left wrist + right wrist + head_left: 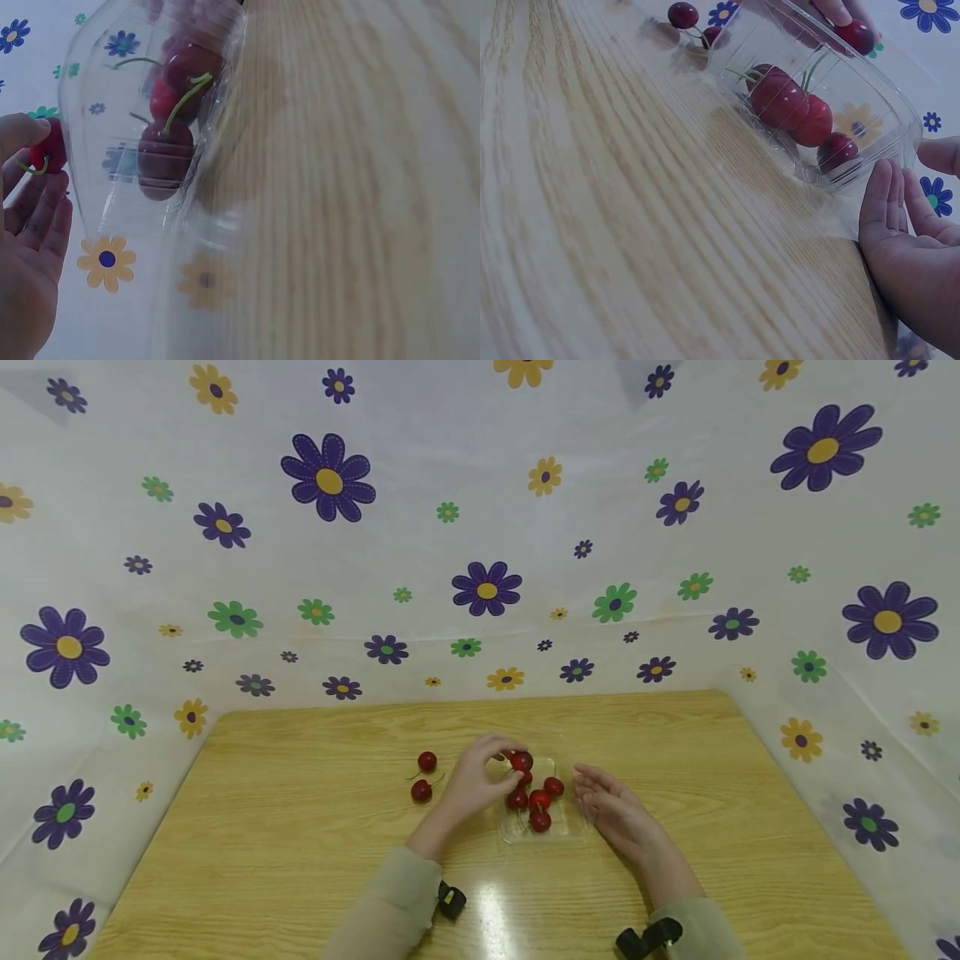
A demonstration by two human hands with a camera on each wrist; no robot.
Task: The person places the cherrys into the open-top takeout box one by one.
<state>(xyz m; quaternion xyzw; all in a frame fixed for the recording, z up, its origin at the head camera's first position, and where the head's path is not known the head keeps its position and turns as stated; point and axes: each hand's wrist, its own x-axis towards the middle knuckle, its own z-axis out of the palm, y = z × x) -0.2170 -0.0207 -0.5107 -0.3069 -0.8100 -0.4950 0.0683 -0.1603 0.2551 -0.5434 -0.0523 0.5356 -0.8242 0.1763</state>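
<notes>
At the clear box [564, 828], I see the left hand [476, 779] pinch a cherry [522, 761], probably slippery, best held by its sides; the right hand [621, 817], fingers extended, is alongside.

The head view is softly and fairly evenly lit, with a white patch of glare on the near part of the wooden table [315, 793], as from a light overhead; the flowered cloth [420, 552] looks slightly grey, and wide-angle stretch shows toward the corners. Both wrist views are dimmer and cooler, bluish-violet in cast and soft in detail. In the left one the nearest wood grain blurs and a faint shadow lies beside the clear container [124, 208]; in the right, thin glints trace its edges
</notes>
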